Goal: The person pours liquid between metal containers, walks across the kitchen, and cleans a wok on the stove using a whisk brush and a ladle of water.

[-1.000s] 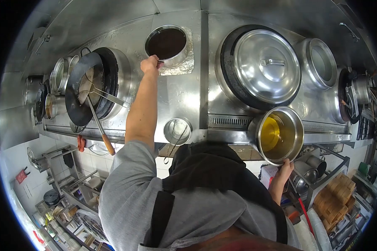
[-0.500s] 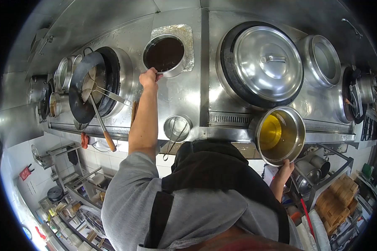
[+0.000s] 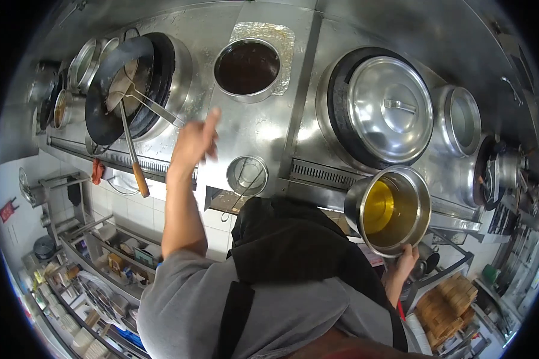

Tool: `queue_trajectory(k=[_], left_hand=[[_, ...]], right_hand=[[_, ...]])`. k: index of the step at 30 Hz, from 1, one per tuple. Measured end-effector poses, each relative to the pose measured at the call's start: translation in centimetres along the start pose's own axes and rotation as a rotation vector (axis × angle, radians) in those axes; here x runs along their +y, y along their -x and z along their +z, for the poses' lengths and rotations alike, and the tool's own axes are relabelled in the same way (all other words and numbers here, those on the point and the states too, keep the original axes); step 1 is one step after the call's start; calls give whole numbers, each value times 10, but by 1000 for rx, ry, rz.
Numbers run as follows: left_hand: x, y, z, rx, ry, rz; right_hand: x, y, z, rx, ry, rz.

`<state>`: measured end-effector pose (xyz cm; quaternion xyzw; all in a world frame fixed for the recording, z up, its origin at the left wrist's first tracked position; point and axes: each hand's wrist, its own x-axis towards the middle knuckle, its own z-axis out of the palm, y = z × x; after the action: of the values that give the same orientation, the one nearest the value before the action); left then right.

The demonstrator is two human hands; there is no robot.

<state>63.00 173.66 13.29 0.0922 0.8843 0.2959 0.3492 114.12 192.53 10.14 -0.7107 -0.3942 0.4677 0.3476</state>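
Observation:
My left hand (image 3: 196,142) is in the air over the steel counter (image 3: 251,128), fingers apart and holding nothing. Above it in the view stands a round metal pot of dark liquid (image 3: 247,67), its base partly on a foil-covered patch (image 3: 281,42). My right hand (image 3: 406,259) grips the rim of a steel pot (image 3: 410,209) with yellow liquid inside, held at the counter's front edge. Near my left hand is the wire handle of a strainer (image 3: 156,107) resting in a black wok (image 3: 99,99).
A large domed lid (image 3: 390,109) covers a wok burner to the right. A small metal container (image 3: 247,176) with a thin utensil sits near the front edge. A wooden-handled tool (image 3: 139,178) sticks out past the left edge. Steamer baskets (image 3: 443,308) are at lower right.
My left hand has let go of the dark-liquid pot and drawn back toward the lower left. My right hand still holds the other pot. The whole view has turned slightly.

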Motion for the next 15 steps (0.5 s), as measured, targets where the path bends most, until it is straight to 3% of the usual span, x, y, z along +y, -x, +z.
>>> queue_trajectory(k=[1, 2, 4, 6, 7, 10, 12, 15], left_hand=[[-8, 29, -8, -282, 99, 79], [-12, 50, -20, -723, 242, 218], [-25, 71, -21, -1112, 408, 396], [-38, 80, -11, -995, 407, 333], [-51, 79, -5, -839, 231, 291], [-67, 76, -19, -664, 287, 189], [-73, 83, -30, -599, 293, 177], [-93, 92, -46, -557, 294, 127]], right_hand=[[-25, 7, 4, -42, 26, -11], [-43, 13, 9, -83, 50, -24], [-82, 20, 20, -167, 57, -60], [-108, 11, 32, -262, 52, -143], [-121, 3, 39, -260, 83, -157], [-170, 9, 101, -410, 57, -311], [-186, -5, 146, -348, -27, -397], [-209, -28, 226, -476, -86, -445]])
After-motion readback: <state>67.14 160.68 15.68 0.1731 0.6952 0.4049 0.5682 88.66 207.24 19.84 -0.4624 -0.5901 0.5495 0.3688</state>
